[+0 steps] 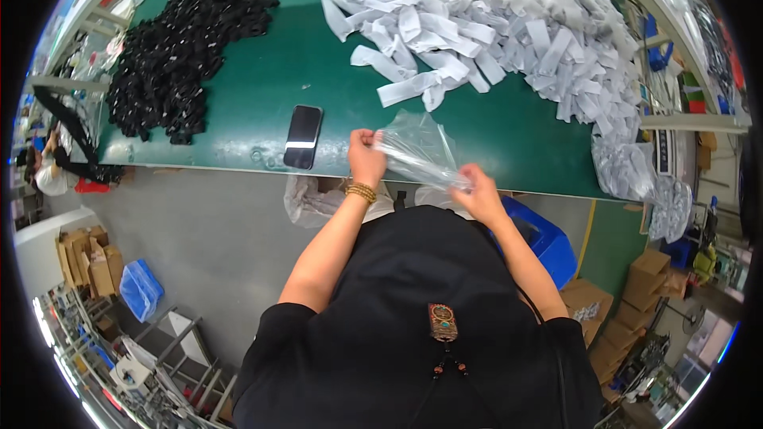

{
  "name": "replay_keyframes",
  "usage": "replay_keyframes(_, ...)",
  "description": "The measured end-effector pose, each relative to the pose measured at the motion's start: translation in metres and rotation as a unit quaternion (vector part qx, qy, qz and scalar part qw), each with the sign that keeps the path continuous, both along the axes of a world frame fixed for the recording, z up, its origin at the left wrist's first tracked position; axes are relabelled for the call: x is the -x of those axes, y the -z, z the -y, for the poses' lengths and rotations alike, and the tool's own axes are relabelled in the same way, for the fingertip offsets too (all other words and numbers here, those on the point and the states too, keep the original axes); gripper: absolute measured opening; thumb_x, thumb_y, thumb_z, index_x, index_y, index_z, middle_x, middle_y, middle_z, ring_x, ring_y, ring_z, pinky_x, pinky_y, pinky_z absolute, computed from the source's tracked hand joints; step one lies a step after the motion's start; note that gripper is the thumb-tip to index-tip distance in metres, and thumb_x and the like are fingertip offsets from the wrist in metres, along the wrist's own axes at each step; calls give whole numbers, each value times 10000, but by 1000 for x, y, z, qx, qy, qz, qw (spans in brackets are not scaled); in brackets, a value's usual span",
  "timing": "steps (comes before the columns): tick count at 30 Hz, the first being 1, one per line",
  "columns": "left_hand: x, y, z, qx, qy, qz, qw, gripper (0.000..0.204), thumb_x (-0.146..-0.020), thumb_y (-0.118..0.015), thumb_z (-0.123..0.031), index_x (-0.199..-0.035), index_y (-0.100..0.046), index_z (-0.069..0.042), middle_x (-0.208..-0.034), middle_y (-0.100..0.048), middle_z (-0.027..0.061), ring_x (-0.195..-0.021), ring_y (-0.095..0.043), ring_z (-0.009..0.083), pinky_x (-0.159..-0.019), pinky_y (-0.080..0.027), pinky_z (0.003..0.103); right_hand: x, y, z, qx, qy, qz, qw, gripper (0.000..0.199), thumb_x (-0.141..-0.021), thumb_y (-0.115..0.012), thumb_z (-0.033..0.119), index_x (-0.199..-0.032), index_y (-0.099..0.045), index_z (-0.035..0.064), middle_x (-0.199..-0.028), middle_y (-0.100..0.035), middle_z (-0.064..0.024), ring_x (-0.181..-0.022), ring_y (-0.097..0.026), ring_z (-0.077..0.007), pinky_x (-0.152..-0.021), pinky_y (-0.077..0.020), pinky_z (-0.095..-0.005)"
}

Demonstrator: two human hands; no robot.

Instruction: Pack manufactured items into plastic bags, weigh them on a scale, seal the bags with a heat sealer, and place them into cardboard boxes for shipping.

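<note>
Pinched clear plastic bag in left fingers and right fingers over green counter; likely risked tearing it by hard pulling, or dropping it through loose hold.

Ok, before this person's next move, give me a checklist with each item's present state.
1. Left hand gripping the clear plastic bag: ok, at its left end.
2. Right hand gripping it too: ok, at its right end.
3. Bag's mouth open: cannot tell, the film is blurred.
4. Smartphone apart from the bag: ok, it lies left of the left hand.
5. Black pile apart from white pile: ok, green tabletop shows between them.
</note>
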State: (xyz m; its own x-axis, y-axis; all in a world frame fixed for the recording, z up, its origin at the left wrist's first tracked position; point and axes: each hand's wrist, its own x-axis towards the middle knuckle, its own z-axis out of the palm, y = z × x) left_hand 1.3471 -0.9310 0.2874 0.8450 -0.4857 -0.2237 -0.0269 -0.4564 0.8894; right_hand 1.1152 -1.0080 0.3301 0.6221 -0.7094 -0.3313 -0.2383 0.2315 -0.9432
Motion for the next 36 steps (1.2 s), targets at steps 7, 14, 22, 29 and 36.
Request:
replay_keyframes(7, 16, 3, -20, 48, 86, 221, 970, 206, -741, -543, 96, -914, -509, -10, -873, -524, 152, -798, -547, 306, -703, -448, 351, -15, 31, 36, 241, -7, -210, 948, 231, -709, -635, 141, -608, -505, -20, -567, -510, -215, -479, -438, -359, -473, -359, -411)
replay_keyframes(14, 35, 9, -31, -44, 116, 279, 952, 263, -650, -543, 82, -892, -535, -19, -936, -516, 148, -889, -515, 346, -766, -423, 401, 6, 98, 73, 313, -58, -190, 929, 314, -759, -688, 264, -699, -550, -12, -654, -560, -163, -575, -505, -197, -512, -388, -373)
replay_keyframes(22, 0, -23, -58, -160, 264, 56, 949, 819, -664, -795, -382, -1298, -420, -24, -1239, -428, 167, -1213, -371, 309, -1024, -313, 397, -12, 106, 140, 39, -13, -155, 987, 402, -800, -690, 315, -1040, -589, 8, -811, -646, -84, -765, -602, -147, -707, -484, -302)
replay_keyframes(29, -90, -7, 67, -24, 345, 359, 867, 419, -698, -566, 10, -1112, -571, -53, -1186, -521, 135, -1154, -444, 362, -991, -356, 421, -107, 85, 156, 239, -30, -178, 954, 355, -847, -606, 226, -1139, -550, 31, -850, -624, -122, -758, -614, -237, -671, -486, -347)
replay_keyframes(36, -106, 25, 147, -91, 458, 468, 750, 193, -711, -552, -64, -902, -577, -44, -953, -535, 130, -974, -495, 311, -852, -402, 393, -104, 85, 167, 247, 101, -305, 914, 410, -833, -595, 269, -1149, -509, 23, -954, -610, -189, -887, -595, -325, -766, -465, -416)
